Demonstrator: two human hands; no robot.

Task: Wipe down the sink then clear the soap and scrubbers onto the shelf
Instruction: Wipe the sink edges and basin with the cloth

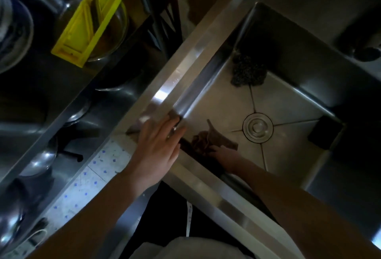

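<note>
A steel sink (189,102) fills the right half of the head view, with a round drain (257,127) in its floor. My right hand (226,156) is down inside the basin, holding a brown cloth (208,138) against the near wall and floor. My left hand (159,145) rests flat on the sink's front rim with its fingers spread and nothing in them. A dark wire scrubber (248,72) lies in the far corner of the basin. A black sponge-like block (324,133) sits in the right corner.
To the left is a steel shelf (68,106) with pans and bowls, a yellow plastic slicer (92,19) lying over a glass bowl (117,29). A dark round object (368,53) sits on the counter at the far right. Tiled floor (92,176) shows between shelf and sink.
</note>
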